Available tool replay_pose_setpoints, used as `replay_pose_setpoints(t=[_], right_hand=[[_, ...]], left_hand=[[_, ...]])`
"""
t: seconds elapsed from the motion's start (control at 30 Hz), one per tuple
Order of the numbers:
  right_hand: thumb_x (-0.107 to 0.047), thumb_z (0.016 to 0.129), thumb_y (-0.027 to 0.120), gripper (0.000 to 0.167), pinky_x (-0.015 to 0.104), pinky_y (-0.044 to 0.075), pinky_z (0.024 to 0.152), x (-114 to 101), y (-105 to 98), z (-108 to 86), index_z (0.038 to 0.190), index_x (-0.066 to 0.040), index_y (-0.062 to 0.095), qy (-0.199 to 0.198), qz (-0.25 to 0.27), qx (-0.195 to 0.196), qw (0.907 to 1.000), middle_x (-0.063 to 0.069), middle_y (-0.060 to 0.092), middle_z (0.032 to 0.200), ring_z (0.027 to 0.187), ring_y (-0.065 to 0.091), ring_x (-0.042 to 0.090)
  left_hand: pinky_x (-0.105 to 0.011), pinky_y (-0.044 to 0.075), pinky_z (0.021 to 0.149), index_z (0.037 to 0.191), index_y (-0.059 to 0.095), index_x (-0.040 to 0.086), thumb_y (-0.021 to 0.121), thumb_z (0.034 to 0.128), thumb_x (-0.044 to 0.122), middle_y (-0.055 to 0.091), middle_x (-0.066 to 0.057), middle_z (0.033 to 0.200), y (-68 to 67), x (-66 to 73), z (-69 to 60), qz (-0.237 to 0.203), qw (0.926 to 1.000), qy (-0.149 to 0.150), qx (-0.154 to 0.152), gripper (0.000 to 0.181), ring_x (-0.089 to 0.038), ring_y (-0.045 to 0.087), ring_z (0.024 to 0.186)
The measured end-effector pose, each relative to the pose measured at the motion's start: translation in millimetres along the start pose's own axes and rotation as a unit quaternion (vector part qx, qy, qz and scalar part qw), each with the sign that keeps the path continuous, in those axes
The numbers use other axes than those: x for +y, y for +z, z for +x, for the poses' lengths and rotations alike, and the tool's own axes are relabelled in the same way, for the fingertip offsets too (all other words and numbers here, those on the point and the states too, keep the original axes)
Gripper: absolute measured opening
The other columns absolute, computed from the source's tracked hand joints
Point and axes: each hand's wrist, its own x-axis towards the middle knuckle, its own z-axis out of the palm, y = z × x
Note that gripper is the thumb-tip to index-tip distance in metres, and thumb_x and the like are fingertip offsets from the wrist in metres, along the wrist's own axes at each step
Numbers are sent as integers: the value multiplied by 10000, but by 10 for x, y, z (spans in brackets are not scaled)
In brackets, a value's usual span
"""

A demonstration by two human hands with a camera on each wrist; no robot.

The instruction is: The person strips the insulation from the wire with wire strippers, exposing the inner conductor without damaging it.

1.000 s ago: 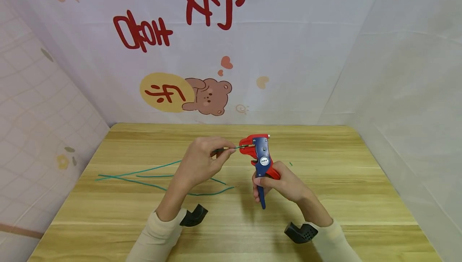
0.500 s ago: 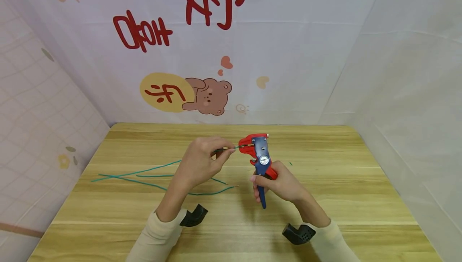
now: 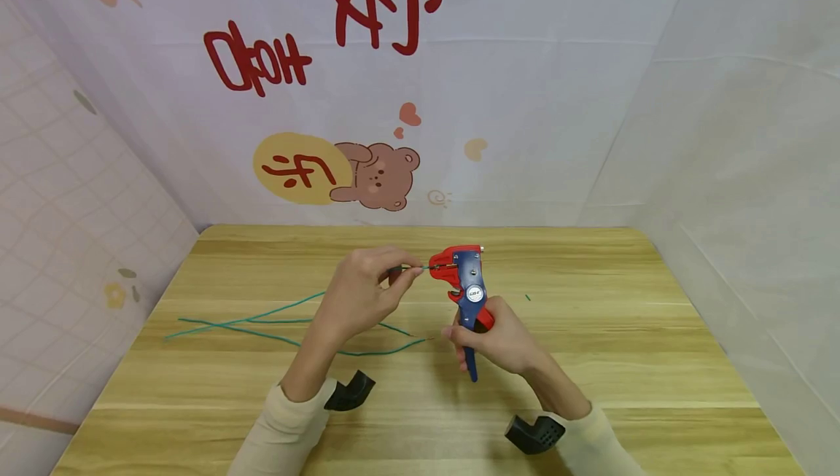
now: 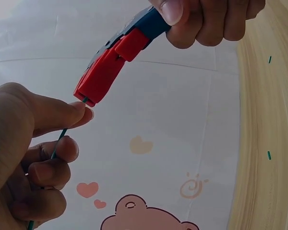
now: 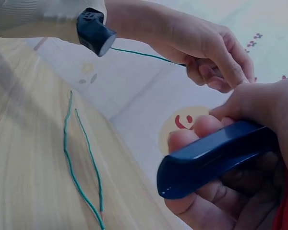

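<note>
My left hand pinches a thin green wire between thumb and index finger, and the wire trails back under the palm. Its front end lies in the red jaws of a blue-and-red wire stripper, close to my left fingertips. The right hand grips the stripper by its handles, with the blue handle large in the right wrist view. Inside the jaws the wire's tip is partly hidden.
Several green wires lie on the wooden table at left and under the left forearm. One has a bare copper end. Small green offcuts lie on the right. A patterned white cloth stands behind the table.
The stripper and my right hand have shifted slightly left, nearer my left hand. One wire's far left end has moved a little toward me. The left hand has barely moved.
</note>
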Motion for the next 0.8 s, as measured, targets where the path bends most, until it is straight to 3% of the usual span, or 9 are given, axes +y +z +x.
replay_pose_setpoints(t=[0.23,0.4,0.63,0.8], right_hand=[[-75,977,650,216,471,576,539,6,93,9,839,74,575,-92,98,58,9999,257,627,637,520,665,287],[-52,980,629,205,552,573,537,28,139,2,880,102,539,24,421,101,9991,291,600,641,502,652,263],[-44,988,594,160,597,566,536,61,193,5,911,84,536,324,708,157,9968,63,632,620,502,640,177],[-26,986,576,134,561,570,513,76,218,16,908,75,536,335,715,262,9965,38,629,608,485,632,192]], left_hand=[[-214,428,578,938,795,148,762,926,136,686,66,785,-21,-13,-4,-144,9999,-34,-21,38,-81,517,622],[-218,422,577,944,788,131,766,923,125,658,65,745,-23,-16,3,-356,9993,-71,-53,31,-85,503,613],[-209,384,552,888,705,100,778,906,85,584,60,657,-11,-50,-5,-650,9974,-284,-105,76,-58,438,573],[-199,389,525,820,674,108,771,895,56,547,52,626,54,-98,-17,-891,9957,-235,111,133,-33,429,554]])
